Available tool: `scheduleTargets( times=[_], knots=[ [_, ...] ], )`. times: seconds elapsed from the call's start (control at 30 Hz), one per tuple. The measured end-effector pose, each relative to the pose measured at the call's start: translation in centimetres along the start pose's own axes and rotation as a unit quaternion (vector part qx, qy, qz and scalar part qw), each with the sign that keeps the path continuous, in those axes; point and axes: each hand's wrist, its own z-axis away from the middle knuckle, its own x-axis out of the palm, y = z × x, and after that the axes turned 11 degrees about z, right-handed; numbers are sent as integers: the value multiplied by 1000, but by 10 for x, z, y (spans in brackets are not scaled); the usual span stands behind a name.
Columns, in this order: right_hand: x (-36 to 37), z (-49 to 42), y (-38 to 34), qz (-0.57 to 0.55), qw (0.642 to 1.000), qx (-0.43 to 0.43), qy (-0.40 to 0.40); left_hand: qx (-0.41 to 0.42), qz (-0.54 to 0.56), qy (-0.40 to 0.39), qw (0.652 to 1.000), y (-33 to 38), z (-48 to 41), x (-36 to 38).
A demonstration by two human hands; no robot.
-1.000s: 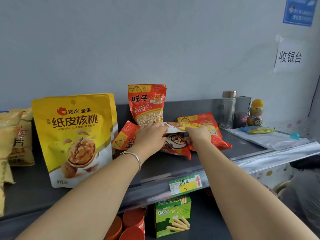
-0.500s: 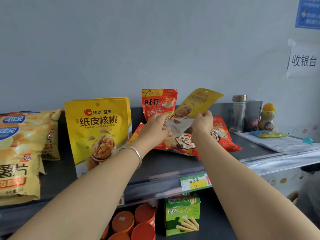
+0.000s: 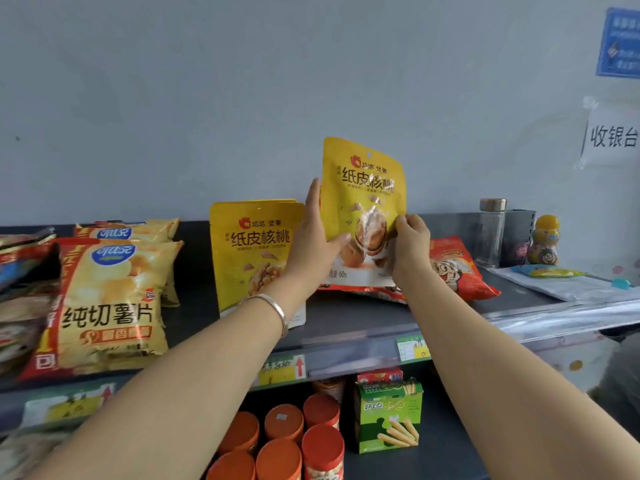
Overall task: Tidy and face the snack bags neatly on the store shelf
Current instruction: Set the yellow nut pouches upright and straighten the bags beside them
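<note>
The walnut bag (image 3: 363, 188), just turned upright and label-forward, sits clamped between left hand (image 3: 311, 244) and right hand (image 3: 410, 252), ready to join matching bags (image 3: 252, 254) left of the grip.

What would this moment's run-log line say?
phase: facing | left hand: holds walnut bag | right hand: pinches it | bag: upright, label forward

Soft even light, blurred detail, bowed edges
</note>
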Motion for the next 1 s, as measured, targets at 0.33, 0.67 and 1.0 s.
scheduleTargets(
  times=[0.33,0.67,1.0],
  knots=[
    [60,73,17,110,979,-1,-169,-62,-90,110,988,-45,56,-103],
    [72,99,24,126,959,105,-230,-109,-126,95,981,-72,88,-126],
    [84,107,20,176,948,102,-245,-180,-90,107,974,-80,88,-132]
  ],
)
